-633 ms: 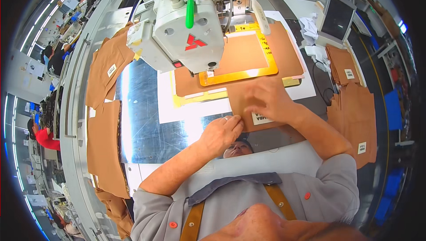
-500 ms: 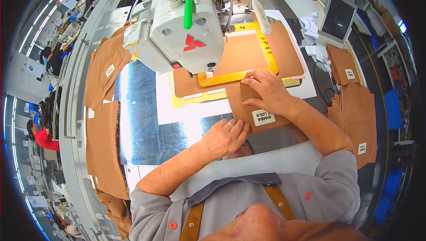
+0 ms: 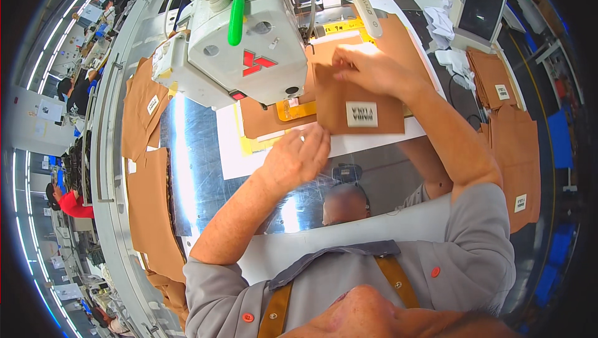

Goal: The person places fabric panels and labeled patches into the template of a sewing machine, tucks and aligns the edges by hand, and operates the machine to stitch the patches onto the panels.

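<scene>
A rectangular brown leather-like panel point(image 3: 330, 103) with a white printed label point(image 3: 362, 114) is held between my hands. My right hand point(image 3: 374, 71) grips its far edge, thumb and fingers closed over it. At the panel's near left corner my left hand point(image 3: 298, 156) pinches with the fingers bent together. Partly beneath the panel, an orange-yellow clamp frame point(image 3: 294, 112) rests over larger brown pieces point(image 3: 254, 121). The white head of a sewing machine point(image 3: 243, 48) stands just left of the panel, its needle area partly hidden.
Stacks of brown pieces lie at the left point(image 3: 148, 207) and right point(image 3: 514, 164). A green-handled screwdriver point(image 3: 237, 17) is attached to the machine head. A monitor point(image 3: 479, 5) and crumpled white cloth point(image 3: 438, 27) stand at the back right. The shiny metal table point(image 3: 205, 170) reflects light.
Both hands have carried the brown panel away from my body, so it now covers more of the orange-yellow frame. My left hand has also shifted slightly left.
</scene>
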Tool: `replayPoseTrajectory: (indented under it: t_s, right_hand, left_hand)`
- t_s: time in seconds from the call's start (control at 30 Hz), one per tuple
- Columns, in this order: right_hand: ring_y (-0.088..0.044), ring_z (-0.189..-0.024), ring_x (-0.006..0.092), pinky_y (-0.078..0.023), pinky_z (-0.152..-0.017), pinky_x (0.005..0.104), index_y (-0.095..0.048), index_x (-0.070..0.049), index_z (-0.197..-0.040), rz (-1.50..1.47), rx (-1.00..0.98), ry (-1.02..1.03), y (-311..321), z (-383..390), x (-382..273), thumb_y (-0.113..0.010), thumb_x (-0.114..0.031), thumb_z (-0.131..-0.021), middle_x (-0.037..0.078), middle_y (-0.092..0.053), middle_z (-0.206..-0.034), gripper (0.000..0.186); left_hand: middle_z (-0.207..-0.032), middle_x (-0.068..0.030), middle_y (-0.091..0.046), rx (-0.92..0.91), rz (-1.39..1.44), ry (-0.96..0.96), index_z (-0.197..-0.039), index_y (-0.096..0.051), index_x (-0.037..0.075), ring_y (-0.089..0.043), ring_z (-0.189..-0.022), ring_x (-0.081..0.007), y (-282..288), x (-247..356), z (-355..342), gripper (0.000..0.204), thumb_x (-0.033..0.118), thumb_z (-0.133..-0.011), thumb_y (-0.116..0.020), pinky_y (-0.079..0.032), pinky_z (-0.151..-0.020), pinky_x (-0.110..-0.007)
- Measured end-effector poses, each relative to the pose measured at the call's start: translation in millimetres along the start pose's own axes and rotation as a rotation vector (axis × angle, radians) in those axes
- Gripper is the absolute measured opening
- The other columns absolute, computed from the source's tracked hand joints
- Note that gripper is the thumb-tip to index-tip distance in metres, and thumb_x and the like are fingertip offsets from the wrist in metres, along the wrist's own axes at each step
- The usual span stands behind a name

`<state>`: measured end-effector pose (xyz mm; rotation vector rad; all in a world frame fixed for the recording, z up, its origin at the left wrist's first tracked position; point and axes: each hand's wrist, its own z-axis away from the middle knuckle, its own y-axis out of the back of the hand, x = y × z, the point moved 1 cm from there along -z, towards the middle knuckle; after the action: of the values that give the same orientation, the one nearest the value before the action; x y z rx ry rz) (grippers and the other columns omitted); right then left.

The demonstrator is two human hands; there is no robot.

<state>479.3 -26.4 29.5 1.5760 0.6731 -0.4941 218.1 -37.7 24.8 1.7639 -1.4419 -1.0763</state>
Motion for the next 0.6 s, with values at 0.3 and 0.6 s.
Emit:
replayPoseTrajectory:
  t_s: [0.3, 0.6]
  right_hand:
    - [-0.073, -0.098, 0.0281, -0.056, -0.086, 0.0390, -0.071, -0.007, -0.117, 0.270, 0.093, 0.139, -13, -75, 20, -0.071, -0.023, -0.091, 0.011, -0.076, -0.108, 0.030]
    - [-0.070, -0.103, 0.0297, -0.054, -0.090, 0.0405, -0.068, -0.007, -0.114, 0.206, 0.072, 0.115, -27, -90, 30, -0.077, -0.029, -0.087, 0.011, -0.075, -0.106, 0.036]
  left_hand:
    - [-0.086, -0.0065, -0.056, -0.139, -0.250, 0.265, -0.119, -0.067, 0.000, -0.064, -0.067, -0.0193, -55, -35, 12, 0.035, 0.003, -0.084, -0.065, -0.054, -0.062, -0.034]
    - [-0.061, -0.0047, -0.055, -0.244, -0.141, 0.455, -0.122, -0.070, 0.003, -0.060, -0.049, -0.0224, -42, -28, 11, 0.040, 0.035, -0.098, -0.066, -0.054, -0.061, -0.035]
